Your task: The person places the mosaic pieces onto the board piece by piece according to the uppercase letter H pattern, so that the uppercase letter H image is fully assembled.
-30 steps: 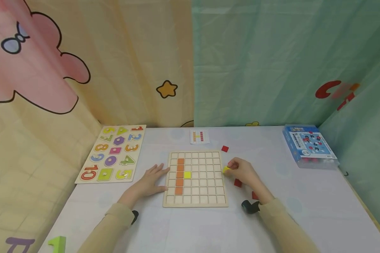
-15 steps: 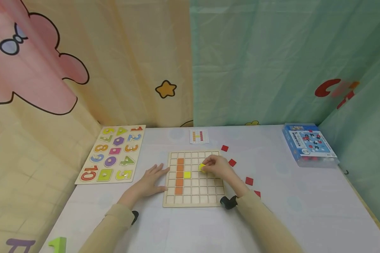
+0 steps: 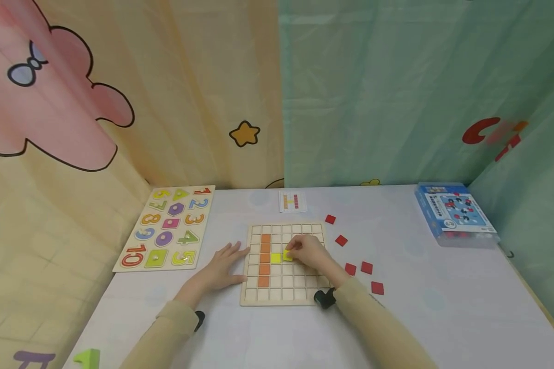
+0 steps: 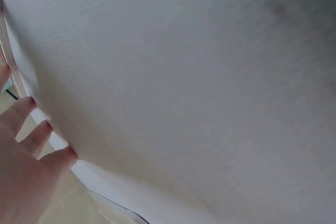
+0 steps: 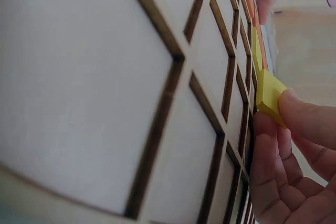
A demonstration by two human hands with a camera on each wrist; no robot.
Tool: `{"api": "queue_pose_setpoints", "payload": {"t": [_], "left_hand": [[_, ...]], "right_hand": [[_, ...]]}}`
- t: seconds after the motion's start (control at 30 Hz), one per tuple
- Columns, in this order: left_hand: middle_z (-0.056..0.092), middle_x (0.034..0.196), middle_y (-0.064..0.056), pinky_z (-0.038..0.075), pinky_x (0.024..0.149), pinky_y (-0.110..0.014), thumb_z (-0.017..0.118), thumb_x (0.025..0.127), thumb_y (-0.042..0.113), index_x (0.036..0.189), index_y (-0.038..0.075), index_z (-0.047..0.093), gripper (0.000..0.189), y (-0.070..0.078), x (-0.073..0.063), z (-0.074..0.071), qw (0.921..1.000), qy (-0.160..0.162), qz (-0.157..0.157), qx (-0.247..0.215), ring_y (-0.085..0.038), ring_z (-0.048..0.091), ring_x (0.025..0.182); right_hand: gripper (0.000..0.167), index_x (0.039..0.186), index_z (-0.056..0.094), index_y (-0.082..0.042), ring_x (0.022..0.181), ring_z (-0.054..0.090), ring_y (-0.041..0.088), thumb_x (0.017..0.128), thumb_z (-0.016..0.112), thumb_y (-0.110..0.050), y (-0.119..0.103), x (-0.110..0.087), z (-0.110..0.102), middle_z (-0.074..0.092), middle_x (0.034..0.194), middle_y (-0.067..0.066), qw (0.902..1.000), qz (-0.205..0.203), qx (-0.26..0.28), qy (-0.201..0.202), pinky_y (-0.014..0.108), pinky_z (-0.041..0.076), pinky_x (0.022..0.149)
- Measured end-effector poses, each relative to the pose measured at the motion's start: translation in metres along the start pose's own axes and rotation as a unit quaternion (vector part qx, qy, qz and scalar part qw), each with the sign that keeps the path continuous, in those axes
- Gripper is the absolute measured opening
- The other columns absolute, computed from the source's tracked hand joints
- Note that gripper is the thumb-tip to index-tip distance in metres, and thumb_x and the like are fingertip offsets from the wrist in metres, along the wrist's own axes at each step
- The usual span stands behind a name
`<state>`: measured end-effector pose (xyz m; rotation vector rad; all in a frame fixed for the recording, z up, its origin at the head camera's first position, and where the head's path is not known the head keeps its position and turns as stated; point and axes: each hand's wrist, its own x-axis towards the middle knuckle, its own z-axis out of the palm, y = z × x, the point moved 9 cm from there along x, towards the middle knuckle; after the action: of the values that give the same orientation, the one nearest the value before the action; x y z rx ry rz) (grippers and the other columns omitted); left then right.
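Note:
A wooden grid board (image 3: 251, 298) lies on the table, with a column of orange tiles (image 3: 264, 269) in its left part. One yellow tile (image 3: 276, 258) sits in the cell right of that column. My right hand (image 3: 308, 251) pinches a second yellow tile (image 5: 269, 97) between thumb and fingers, low over the grid and just right of the first. In the right wrist view this tile is tilted, its lower edge close to the cell dividers. My left hand (image 3: 220, 267) lies with fingers spread, fingertips at the board's left edge.
Several red tiles (image 3: 341, 240) lie scattered right of the board. Behind it is a small pattern card (image 3: 293, 201). A number and shape puzzle board (image 3: 170, 223) lies to the left. At the back right stands a blue box (image 3: 457, 212); a green block (image 3: 88, 357) is front left.
My right hand has carried the yellow tile leftward from the board's right edge to beside the placed yellow tile, uncovering the red tiles. The left hand stays at the board's edge.

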<state>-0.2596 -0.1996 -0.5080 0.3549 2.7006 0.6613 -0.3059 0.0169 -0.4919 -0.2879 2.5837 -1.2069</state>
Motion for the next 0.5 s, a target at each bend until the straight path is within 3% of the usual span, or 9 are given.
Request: {"api": "queue_pose_setpoints", "payload": {"t": [0.5], "left_hand": [[0.021,0.164,-0.013,0.014,0.120,-0.064,0.075,0.086,0.037,0.152,0.020,0.039,0.078,0.0014,-0.0020,-0.0005,1.0000,0.006,0.001,-0.002,-0.041,0.010,0.152]], "right_hand": [[0.005,0.084,0.072,-0.010,0.074,0.053,0.013,0.086,0.076,-0.013,-0.0053,-0.0018,0.0054,0.061,0.081,-0.001,0.9988,-0.025,-0.041,0.004,0.024,0.047,0.066]]}}
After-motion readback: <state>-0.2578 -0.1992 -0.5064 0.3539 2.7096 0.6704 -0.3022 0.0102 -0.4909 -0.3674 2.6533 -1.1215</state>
